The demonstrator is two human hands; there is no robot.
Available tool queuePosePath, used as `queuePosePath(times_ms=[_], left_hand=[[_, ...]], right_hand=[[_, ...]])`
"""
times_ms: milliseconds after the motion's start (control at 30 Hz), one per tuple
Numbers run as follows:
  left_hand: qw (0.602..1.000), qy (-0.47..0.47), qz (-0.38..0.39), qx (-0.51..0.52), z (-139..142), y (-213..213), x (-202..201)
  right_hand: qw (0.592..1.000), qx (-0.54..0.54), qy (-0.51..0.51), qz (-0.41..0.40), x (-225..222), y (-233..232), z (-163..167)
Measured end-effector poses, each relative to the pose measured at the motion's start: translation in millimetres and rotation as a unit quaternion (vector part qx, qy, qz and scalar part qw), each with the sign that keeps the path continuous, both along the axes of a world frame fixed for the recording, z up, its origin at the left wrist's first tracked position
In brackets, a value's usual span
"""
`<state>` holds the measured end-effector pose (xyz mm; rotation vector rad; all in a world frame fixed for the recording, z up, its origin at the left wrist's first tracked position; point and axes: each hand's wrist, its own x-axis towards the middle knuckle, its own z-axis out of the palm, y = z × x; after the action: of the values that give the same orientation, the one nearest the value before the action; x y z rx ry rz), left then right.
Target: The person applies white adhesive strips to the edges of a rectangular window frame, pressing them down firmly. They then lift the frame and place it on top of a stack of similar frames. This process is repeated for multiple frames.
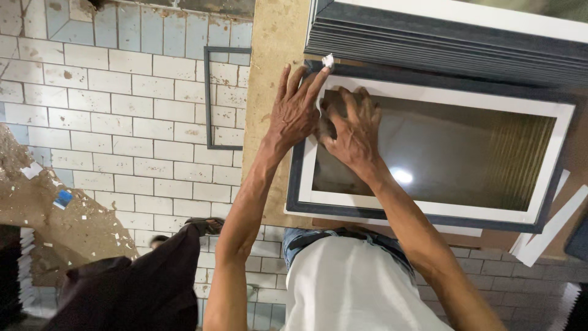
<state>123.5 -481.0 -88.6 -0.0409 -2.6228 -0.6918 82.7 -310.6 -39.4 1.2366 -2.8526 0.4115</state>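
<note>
Both hands work at the near left corner of a picture frame (429,217), a dark grey rectangle with a white inner border and a glossy brownish pane, which lies flat on a beige surface (272,73). The left hand (294,113) lies flat on the frame's corner with its fingers (315,83) stretched out and spread, gripping nothing; the forefinger points to a small white scrap (328,60) at the frame's edge and almost touches it. The right hand (352,132) rests just beside it, touching it, its fingers bent and pressed down on the corner of the pane, with nothing seen held between them. Just beyond the frame stands a stack of similar dark frames (441,46), close against it. White strips (551,230) stick out from under the frame's far right end. A thin empty frame outline (208,98) leans by the tiled floor (122,122), well apart from the hands.
</note>
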Motion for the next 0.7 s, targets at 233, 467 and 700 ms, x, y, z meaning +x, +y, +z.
queuePosePath(times_ms=[233,467,700], left_hand=[[0.991,-0.009,-0.033,0.132,27,-8,-7],[0.956,-0.098,0.003,0.276,25,-12,-23],[0.975,-0.06,0.021,0.215,4,-18,-57]], right_hand=[[0.999,0.021,-0.036,0.021,-4,2,0],[0.997,0.031,-0.056,0.032,-6,5,-2],[0.997,0.035,-0.061,0.022,-7,2,1]])
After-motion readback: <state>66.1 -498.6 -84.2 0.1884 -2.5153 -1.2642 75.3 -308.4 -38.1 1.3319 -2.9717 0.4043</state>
